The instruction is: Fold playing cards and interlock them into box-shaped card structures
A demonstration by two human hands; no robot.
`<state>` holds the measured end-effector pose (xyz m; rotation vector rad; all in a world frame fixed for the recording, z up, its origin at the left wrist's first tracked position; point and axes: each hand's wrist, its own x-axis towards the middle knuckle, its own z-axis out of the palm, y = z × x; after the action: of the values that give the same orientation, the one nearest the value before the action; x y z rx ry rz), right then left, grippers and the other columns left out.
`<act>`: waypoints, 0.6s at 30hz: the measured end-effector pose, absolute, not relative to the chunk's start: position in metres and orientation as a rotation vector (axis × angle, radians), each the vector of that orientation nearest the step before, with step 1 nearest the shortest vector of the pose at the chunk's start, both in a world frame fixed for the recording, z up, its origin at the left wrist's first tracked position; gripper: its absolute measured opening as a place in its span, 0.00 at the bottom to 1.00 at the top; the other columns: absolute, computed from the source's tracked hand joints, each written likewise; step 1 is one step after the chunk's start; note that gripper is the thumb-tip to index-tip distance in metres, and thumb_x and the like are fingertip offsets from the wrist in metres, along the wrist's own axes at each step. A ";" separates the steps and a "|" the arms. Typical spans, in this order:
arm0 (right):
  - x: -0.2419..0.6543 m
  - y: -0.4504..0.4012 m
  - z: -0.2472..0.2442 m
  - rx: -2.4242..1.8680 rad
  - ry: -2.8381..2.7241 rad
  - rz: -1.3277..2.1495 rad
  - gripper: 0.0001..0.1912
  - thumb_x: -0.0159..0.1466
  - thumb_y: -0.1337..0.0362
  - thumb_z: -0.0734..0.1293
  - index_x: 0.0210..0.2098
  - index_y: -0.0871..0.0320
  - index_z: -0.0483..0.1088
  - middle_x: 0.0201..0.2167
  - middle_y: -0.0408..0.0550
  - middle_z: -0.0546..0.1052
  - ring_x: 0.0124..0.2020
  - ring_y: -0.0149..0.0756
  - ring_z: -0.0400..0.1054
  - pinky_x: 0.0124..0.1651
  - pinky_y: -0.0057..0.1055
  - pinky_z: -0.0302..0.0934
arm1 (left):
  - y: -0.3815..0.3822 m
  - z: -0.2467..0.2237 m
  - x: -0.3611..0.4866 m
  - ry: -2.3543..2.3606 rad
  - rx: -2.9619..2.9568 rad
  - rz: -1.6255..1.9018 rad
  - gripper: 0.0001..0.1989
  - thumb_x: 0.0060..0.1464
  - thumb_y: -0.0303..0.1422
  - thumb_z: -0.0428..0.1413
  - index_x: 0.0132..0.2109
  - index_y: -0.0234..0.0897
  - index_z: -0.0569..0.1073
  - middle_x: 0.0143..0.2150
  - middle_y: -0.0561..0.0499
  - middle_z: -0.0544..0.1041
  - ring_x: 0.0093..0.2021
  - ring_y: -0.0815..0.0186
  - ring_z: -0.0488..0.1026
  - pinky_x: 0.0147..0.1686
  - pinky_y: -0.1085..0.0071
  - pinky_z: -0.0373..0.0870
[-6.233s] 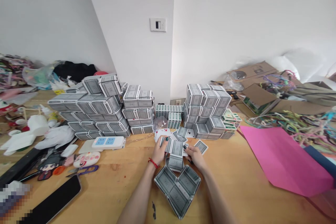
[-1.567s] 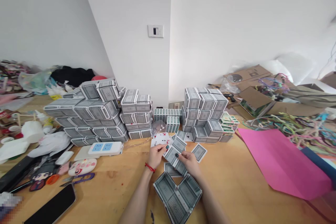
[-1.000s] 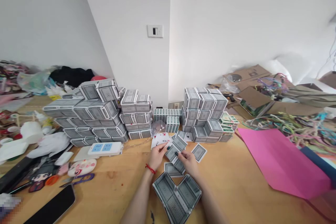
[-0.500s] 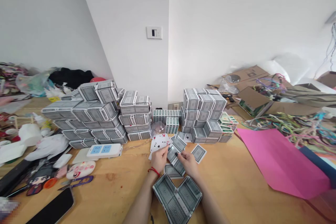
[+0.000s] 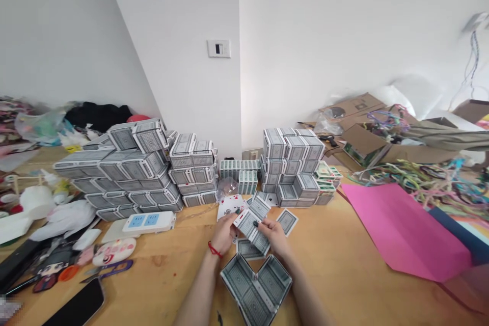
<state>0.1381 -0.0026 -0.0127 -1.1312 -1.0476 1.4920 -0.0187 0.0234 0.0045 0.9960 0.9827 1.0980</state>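
Observation:
Both hands are over the middle of the table. My left hand point(image 5: 225, 233), with a red string on the wrist, is closed at the left end of a patterned playing card piece point(image 5: 248, 223). My right hand point(image 5: 273, 236) pinches the same piece from the right, its dark thumbnail on top. Below my hands lies an open heart-shaped box made of cards point(image 5: 256, 290), between my forearms. Another card point(image 5: 250, 248) lies flat just above the box. A loose card point(image 5: 287, 221) is right of my right hand, and face-up cards point(image 5: 229, 206) are beyond my left.
Stacks of card boxes stand at the back left point(image 5: 133, 163) and back right point(image 5: 292, 163). A power strip point(image 5: 148, 221), scissors point(image 5: 114, 268) and phone point(image 5: 76, 305) lie left. Pink paper point(image 5: 401, 229) and yarn point(image 5: 416, 183) are right.
My left hand has shifted slightly down and left, and the card piece's left end now shows a white edge with red. The view has shifted slightly to the right.

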 end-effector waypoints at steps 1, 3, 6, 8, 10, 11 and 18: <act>0.138 -0.003 -0.012 -1.142 -1.052 1.485 0.23 0.45 0.44 0.66 0.23 0.60 0.65 0.16 0.39 0.65 0.17 0.28 0.58 0.21 0.25 0.51 | 0.024 0.003 -0.019 0.977 0.983 1.079 0.16 0.46 0.43 0.50 0.31 0.34 0.73 0.32 0.46 0.76 0.31 0.64 0.71 0.31 0.69 0.66; 0.138 -0.004 -0.010 -1.185 -1.077 1.443 0.23 0.44 0.44 0.66 0.22 0.60 0.65 0.15 0.39 0.64 0.17 0.27 0.57 0.20 0.24 0.50 | 0.026 -0.001 -0.019 0.956 0.949 1.040 0.12 0.44 0.41 0.52 0.28 0.35 0.71 0.30 0.47 0.76 0.31 0.64 0.71 0.32 0.69 0.66; 0.138 -0.004 -0.007 -1.228 -1.110 1.390 0.23 0.44 0.44 0.66 0.19 0.60 0.63 0.13 0.38 0.62 0.16 0.26 0.55 0.19 0.24 0.47 | 0.027 -0.004 -0.020 0.913 0.913 0.974 0.10 0.44 0.39 0.53 0.26 0.36 0.70 0.29 0.48 0.76 0.32 0.64 0.71 0.34 0.68 0.66; 0.137 -0.004 -0.007 -1.237 -1.121 1.374 0.23 0.44 0.44 0.66 0.17 0.60 0.61 0.12 0.37 0.60 0.15 0.25 0.52 0.19 0.23 0.45 | 0.027 -0.004 -0.020 0.884 0.889 0.910 0.09 0.44 0.38 0.53 0.26 0.36 0.70 0.29 0.48 0.76 0.32 0.64 0.71 0.35 0.68 0.66; 0.138 -0.004 -0.007 -1.239 -1.121 1.361 0.23 0.45 0.45 0.66 0.17 0.59 0.60 0.12 0.37 0.59 0.15 0.24 0.51 0.19 0.23 0.44 | 0.027 -0.003 -0.020 0.866 0.864 0.863 0.10 0.44 0.38 0.54 0.26 0.36 0.70 0.28 0.47 0.76 0.31 0.64 0.71 0.35 0.68 0.66; 0.138 -0.005 -0.008 -1.237 -1.119 1.359 0.23 0.45 0.45 0.66 0.17 0.59 0.60 0.12 0.37 0.58 0.15 0.24 0.50 0.19 0.23 0.44 | 0.027 -0.002 -0.020 0.861 0.852 0.850 0.10 0.44 0.39 0.54 0.27 0.35 0.71 0.28 0.47 0.76 0.31 0.65 0.71 0.35 0.68 0.66; 0.138 -0.005 -0.010 -1.229 -1.117 1.382 0.22 0.46 0.46 0.65 0.18 0.59 0.60 0.13 0.36 0.57 0.15 0.24 0.48 0.19 0.23 0.42 | 0.027 0.004 -0.019 0.922 0.854 0.874 0.13 0.40 0.41 0.57 0.24 0.35 0.73 0.25 0.48 0.75 0.27 0.66 0.70 0.30 0.69 0.66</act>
<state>0.1380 -0.0051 -0.0095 -1.2287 -1.1166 1.3818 -0.0191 0.0267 0.0036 0.8539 0.9224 0.8735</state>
